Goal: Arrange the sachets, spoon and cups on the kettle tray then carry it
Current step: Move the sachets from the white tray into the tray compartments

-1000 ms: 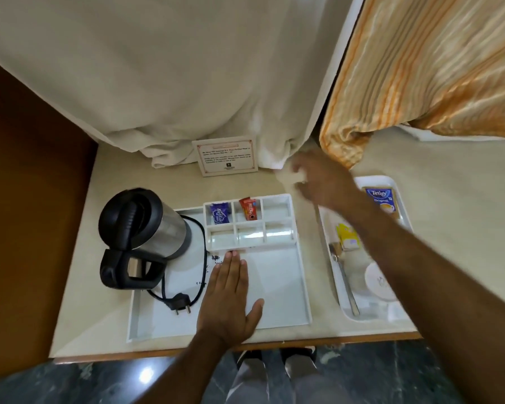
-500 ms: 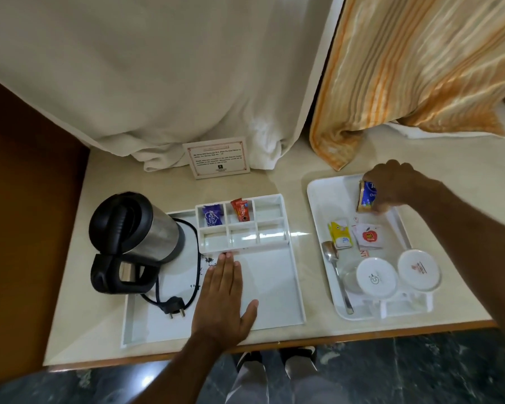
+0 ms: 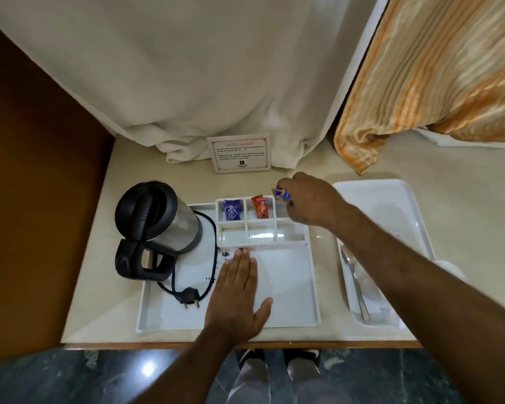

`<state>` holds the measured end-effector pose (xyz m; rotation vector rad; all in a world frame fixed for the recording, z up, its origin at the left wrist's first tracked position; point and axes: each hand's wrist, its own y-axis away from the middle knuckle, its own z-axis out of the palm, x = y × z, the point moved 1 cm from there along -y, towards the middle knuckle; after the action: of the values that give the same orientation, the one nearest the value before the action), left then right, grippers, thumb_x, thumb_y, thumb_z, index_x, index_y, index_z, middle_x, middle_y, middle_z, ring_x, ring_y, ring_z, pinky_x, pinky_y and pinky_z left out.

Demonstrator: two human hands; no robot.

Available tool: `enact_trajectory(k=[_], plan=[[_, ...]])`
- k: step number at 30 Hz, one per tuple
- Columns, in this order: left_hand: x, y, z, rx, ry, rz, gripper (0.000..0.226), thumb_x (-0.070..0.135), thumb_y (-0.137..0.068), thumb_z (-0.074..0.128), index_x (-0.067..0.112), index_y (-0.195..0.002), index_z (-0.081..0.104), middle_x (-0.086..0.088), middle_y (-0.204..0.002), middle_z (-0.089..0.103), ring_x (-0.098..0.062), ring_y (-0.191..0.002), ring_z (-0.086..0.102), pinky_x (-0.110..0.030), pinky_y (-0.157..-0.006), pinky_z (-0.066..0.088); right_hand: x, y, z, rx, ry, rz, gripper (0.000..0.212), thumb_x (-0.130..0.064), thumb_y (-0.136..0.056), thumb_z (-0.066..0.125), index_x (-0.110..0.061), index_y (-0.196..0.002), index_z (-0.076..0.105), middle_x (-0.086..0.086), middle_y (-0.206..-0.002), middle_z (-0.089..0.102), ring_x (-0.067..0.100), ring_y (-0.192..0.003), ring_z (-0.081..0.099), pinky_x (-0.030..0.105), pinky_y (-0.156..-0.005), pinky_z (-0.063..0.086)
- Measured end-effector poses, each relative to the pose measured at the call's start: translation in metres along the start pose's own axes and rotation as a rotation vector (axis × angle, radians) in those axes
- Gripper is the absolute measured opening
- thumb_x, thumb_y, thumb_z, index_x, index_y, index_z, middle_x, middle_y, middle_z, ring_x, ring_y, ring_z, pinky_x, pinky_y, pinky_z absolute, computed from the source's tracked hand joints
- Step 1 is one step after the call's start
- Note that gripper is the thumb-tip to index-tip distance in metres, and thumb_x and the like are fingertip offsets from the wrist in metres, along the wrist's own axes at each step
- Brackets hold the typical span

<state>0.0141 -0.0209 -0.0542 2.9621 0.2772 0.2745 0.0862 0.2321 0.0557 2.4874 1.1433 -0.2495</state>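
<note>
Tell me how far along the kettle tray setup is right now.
Early on. Two sachets, a purple one and a red one, already sit in the kettle tray's back compartments. The right hand holds a blue sachet over the next compartment; the left hand lies flat on the tray. The spoon remains on the side tray; carrying remains.

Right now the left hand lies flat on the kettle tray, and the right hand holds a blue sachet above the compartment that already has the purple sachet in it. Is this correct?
Not quite. The head view shows the right hand holding the blue sachet over the back right compartment, past the red sachet; the purple sachet is two compartments to the left. The left hand does lie flat on the kettle tray.
</note>
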Motion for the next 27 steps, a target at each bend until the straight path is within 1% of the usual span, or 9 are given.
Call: enact_trajectory(k=[2, 4, 7, 9, 12, 14, 18, 23, 27], plan=[[0.000, 0.000, 0.000, 0.012, -0.004, 0.003, 0.085, 0.060, -0.094, 0.032, 0.002, -0.154, 0.015, -0.019, -0.163, 0.007, -0.030, -0.151, -0.003, -0.045, -0.120, 0.004, -0.002, -0.001, 0.005, 0.054, -0.005, -0.026, 0.032, -0.025, -0.081, 0.057, -0.019, -0.113, 0.054, 0.003, -0.090, 0.046, 0.023, -0.073, 0.054, 0.032, -0.060, 0.045], [0.001, 0.000, 0.000, 0.011, -0.001, 0.005, 0.085, 0.059, -0.094, 0.035, 0.002, -0.154, 0.016, -0.019, -0.163, 0.006, -0.030, -0.151, -0.003, -0.046, -0.121, 0.005, -0.002, -0.001, 0.006, 0.092, -0.011, -0.038, 0.028, -0.029, -0.084, 0.053, -0.018, -0.110, 0.054, 0.002, -0.085, 0.046, 0.022, -0.071, 0.051, 0.031, -0.059, 0.040], [0.001, 0.000, -0.001, 0.002, -0.002, -0.016, 0.086, 0.061, -0.094, 0.035, 0.003, -0.154, 0.016, -0.018, -0.163, 0.006, -0.031, -0.151, 0.000, -0.048, -0.120, 0.010, 0.002, -0.001, 0.004, 0.103, -0.014, -0.029, 0.027, -0.022, -0.078, 0.060, -0.017, -0.105, 0.056, 0.004, -0.083, 0.054, 0.024, -0.072, 0.052, 0.029, -0.059, 0.037], [0.002, -0.001, -0.002, 0.000, -0.005, -0.021, 0.086, 0.061, -0.093, 0.036, 0.003, -0.154, 0.017, -0.018, -0.163, 0.008, -0.031, -0.151, 0.002, -0.049, -0.119, 0.012, 0.003, -0.001, 0.001, 0.098, -0.031, 0.000, 0.032, -0.018, -0.073, 0.066, -0.017, -0.104, 0.059, 0.007, -0.087, 0.063, 0.023, -0.073, 0.053, 0.028, -0.060, 0.038], [0.002, 0.000, -0.002, 0.000, -0.017, -0.023, 0.086, 0.061, -0.093, 0.037, 0.003, -0.154, 0.017, -0.019, -0.162, 0.009, -0.031, -0.151, 0.003, -0.049, -0.119, 0.010, 0.001, -0.001, 0.000, 0.076, -0.019, 0.021, 0.044, -0.020, -0.075, 0.073, -0.018, -0.116, 0.058, 0.009, -0.102, 0.067, 0.024, -0.083, 0.058, 0.029, -0.065, 0.043], [0.002, 0.000, -0.001, 0.003, -0.019, -0.024, 0.086, 0.061, -0.093, 0.037, 0.003, -0.154, 0.017, -0.019, -0.162, 0.010, -0.031, -0.151, 0.003, -0.049, -0.118, 0.008, -0.004, -0.001, 0.001, 0.037, 0.074, 0.006, 0.047, -0.018, -0.075, 0.073, -0.017, -0.118, 0.054, 0.009, -0.103, 0.065, 0.024, -0.083, 0.057, 0.031, -0.065, 0.044], [0.001, 0.000, 0.001, 0.005, -0.007, -0.026, 0.087, 0.062, -0.092, 0.036, 0.005, -0.154, 0.014, -0.018, -0.163, 0.010, -0.030, -0.151, 0.003, -0.048, -0.119, 0.008, -0.015, -0.001, 0.004, 0.036, 0.237, -0.012, 0.036, -0.012, -0.077, 0.068, -0.012, -0.110, 0.052, 0.009, -0.096, 0.058, 0.020, -0.072, 0.040, 0.033, -0.060, 0.033], [0.001, 0.001, 0.000, 0.018, 0.005, -0.020, 0.088, 0.062, -0.092, 0.037, 0.005, -0.154, 0.012, -0.018, -0.163, 0.009, -0.030, -0.151, 0.002, -0.048, -0.118, 0.008, -0.023, -0.009, -0.001, -0.014, 0.239, 0.112, 0.035, -0.015, -0.078, 0.072, -0.015, -0.110, 0.057, 0.001, -0.081, 0.049, 0.017, -0.067, 0.046, 0.032, -0.061, 0.038], [0.001, 0.000, 0.000, 0.004, 0.005, -0.022, 0.088, 0.062, -0.092, 0.036, 0.005, -0.154, 0.013, -0.018, -0.163, 0.009, -0.031, -0.151, 0.004, -0.048, -0.119, 0.010, -0.026, -0.012, 0.001, -0.033, 0.267, 0.159, 0.043, -0.021, -0.076, 0.075, -0.017, -0.114, 0.055, 0.002, -0.081, 0.046, 0.018, -0.069, 0.048, 0.033, -0.060, 0.040]])
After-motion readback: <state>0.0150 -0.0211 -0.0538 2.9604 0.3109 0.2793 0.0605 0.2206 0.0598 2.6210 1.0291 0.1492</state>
